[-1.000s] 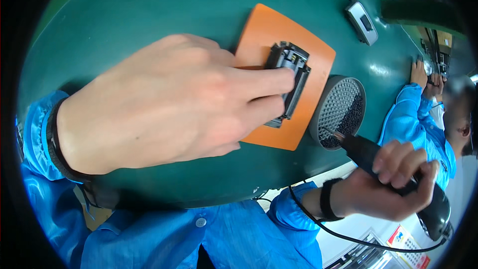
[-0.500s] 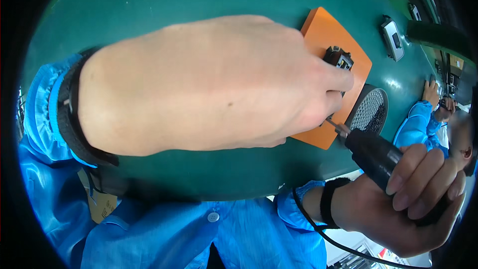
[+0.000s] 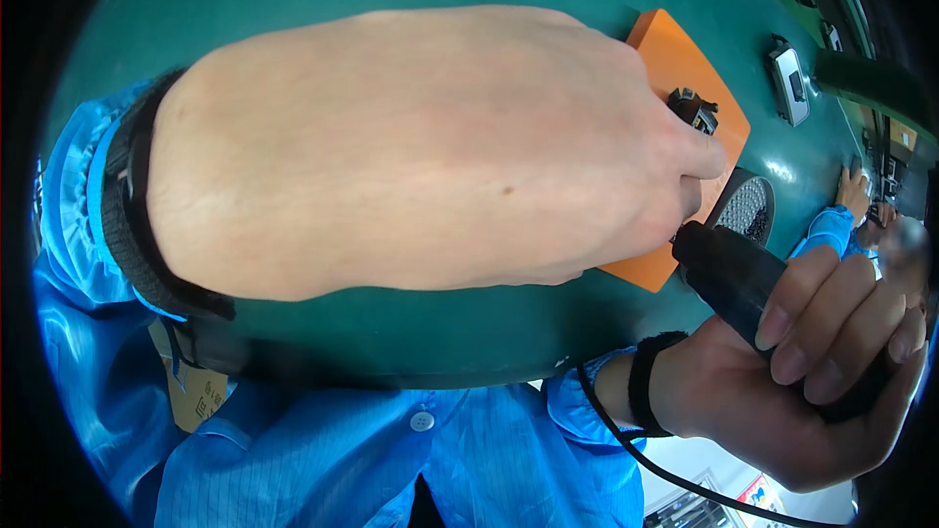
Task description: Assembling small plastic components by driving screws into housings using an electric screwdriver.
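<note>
My left hand reaches across the middle, its fingers bent down around a small black part with metal bits. Only the part's far end shows past my knuckles; the rest is hidden. The part lies on an orange board. Closed in my right hand is a black electric screwdriver. Its front end comes right up to the fingers of my left hand, and the bit is out of sight there.
A grey oval dish with small dark pieces, likely screws, stands beside the board. Farther right on the green table lies a silver and black device. Another person's hand and blue sleeve show at the right edge. A black cord runs from my right wrist.
The screwdriver has come closer to my left hand; its metal bit showed before and is now hidden. The board and dish appear slightly farther right in the picture.
</note>
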Motion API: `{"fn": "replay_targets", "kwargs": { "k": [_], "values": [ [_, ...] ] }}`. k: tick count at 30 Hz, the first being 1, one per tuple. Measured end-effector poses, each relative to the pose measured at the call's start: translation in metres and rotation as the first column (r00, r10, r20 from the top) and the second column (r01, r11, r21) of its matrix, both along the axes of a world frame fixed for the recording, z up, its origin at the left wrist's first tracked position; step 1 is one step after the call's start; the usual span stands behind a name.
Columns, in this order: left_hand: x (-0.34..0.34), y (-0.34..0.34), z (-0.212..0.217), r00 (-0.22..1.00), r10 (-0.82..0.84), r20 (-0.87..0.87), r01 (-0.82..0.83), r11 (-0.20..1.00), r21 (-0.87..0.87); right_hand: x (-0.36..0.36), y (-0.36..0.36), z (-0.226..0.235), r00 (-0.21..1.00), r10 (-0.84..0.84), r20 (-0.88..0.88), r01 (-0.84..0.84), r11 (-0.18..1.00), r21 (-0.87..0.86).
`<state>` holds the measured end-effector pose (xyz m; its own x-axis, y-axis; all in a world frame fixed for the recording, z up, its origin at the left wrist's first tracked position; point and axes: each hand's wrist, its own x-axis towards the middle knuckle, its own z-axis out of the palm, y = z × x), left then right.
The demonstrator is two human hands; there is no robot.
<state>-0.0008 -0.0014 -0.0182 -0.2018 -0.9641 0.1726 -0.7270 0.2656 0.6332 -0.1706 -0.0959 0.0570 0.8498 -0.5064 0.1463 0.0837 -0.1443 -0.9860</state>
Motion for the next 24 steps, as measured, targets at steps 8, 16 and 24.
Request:
{"fn": "replay_targets", "kwargs": {
  "k": [8, 16, 24],
  "values": [
    [0.009, 0.008, 0.001, 0.997, -0.008, 0.079, 0.013, 0.998, -0.056, 0.005, -0.005, 0.002, 0.992, 0.068, -0.104, -0.065, 0.997, 0.032],
    [0.013, -0.005, 0.014, 0.977, -0.156, 0.145, 0.145, 0.986, 0.081, -0.007, -0.009, 0.004, 0.97, -0.162, 0.18, 0.137, 0.98, 0.142],
    [-0.003, 0.004, 0.018, 0.881, -0.135, 0.453, 0.1, 0.99, 0.101, -0.043, -0.062, 0.01, 0.812, -0.414, 0.411, 0.496, 0.861, -0.113]
  ]
}}
